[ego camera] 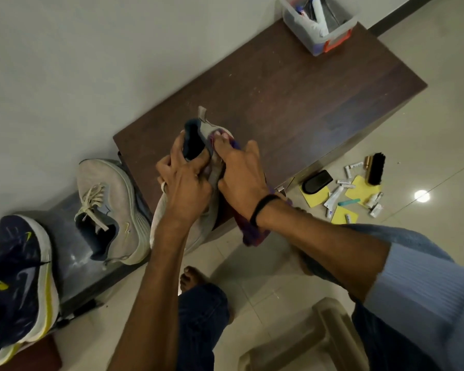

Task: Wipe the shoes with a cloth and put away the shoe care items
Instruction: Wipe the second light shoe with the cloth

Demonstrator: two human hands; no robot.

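My left hand grips a grey sneaker by its dark collar, holding it over the near corner of the dark wooden table. Against the shoe's heel side my right hand presses a purple and red cloth, whose loose end hangs below my wrist. The matching grey sneaker lies on a low stand to the left. A navy sneaker with yellow trim sits at the far left. Shoe care items lie on the floor to the right: a black brush, a black sponge applicator, yellow cloths and several small tubes.
A clear plastic box holding bottles stands at the table's far end. A beige plastic stool is at the bottom right. A bare foot rests on the tiled floor below the shoe. A white wall runs along the left.
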